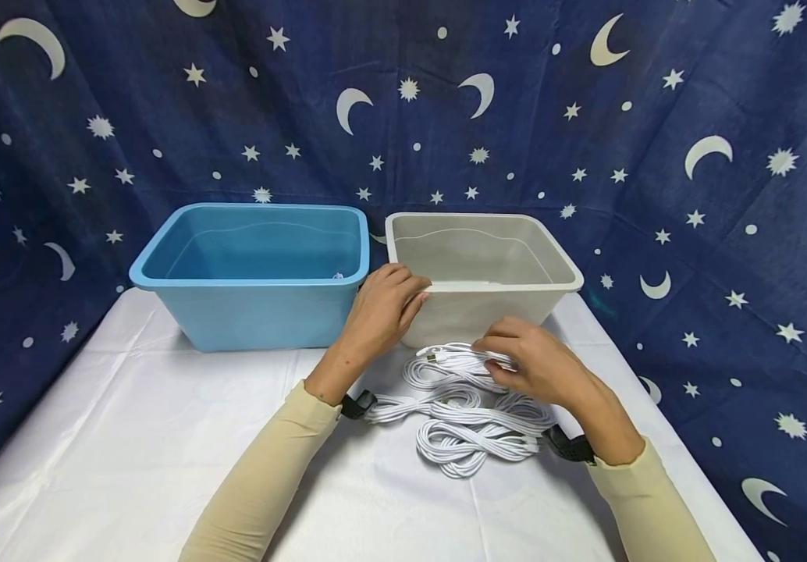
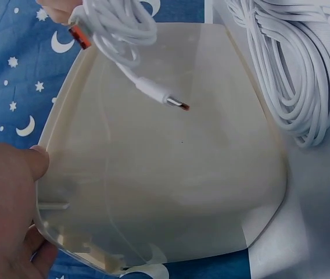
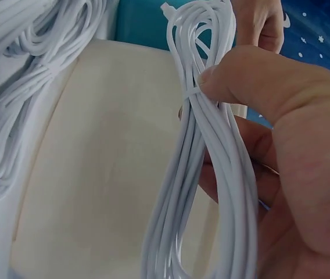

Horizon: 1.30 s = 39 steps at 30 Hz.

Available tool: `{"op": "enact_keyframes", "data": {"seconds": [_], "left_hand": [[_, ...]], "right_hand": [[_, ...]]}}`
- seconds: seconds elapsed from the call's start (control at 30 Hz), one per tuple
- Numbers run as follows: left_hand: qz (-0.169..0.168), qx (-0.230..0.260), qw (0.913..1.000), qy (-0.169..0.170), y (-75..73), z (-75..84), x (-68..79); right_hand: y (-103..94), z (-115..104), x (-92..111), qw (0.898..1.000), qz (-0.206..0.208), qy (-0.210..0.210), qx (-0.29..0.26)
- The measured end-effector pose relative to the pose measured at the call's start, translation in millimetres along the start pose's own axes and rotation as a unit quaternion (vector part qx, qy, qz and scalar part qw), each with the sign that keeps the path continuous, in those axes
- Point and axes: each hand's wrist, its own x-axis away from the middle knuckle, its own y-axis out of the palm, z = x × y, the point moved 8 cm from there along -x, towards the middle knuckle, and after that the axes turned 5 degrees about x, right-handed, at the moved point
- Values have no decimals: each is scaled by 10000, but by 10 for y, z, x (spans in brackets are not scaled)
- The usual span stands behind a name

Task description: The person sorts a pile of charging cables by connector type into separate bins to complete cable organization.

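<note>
My left hand (image 1: 384, 304) grips the near left corner of the beige bin's rim (image 1: 474, 287); in the left wrist view its thumb lies on one side of the wall and its fingers on the other. Between thumb and fingers, my right hand (image 1: 538, 365) pinches a tied bundle of white charging cable (image 3: 232, 168) at its middle. This bundle hangs in front of the bin. One metal-tipped plug (image 2: 176, 104) dangles from it in the left wrist view, beside an orange-lined USB connector (image 2: 79, 36). More coiled white cables (image 1: 470, 445) lie on the table below.
To the left of the beige bin stands a blue bin (image 1: 263, 312), a small pale object (image 1: 338, 275) showing inside near its right end. A white cloth (image 1: 129, 437) covers the table. Behind hangs a dark blue curtain (image 1: 431, 47) with moons and stars.
</note>
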Motion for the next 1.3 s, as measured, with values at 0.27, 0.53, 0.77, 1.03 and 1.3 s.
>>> {"op": "enact_keyframes", "data": {"seconds": [0.27,0.53,0.77,1.03,1.3], "left_hand": [[32,32,10000,2,11,3,-7],[173,57,9998,41,-13,2,-1],[141,111,9998,32,1,2,-3],[74,171,9998,22,5,7,2],[66,209,9998,-26,-6,3,-4]], "right_hand": [[-148,7,-49,9997,241,-51,21],[-245,38,-104,9994,332,8,60],[-317,69,-111,9993,307,172,121],[-461,105,-123,9980,571,265,114],[-653,190,-182,9947,946,376,158]]}}
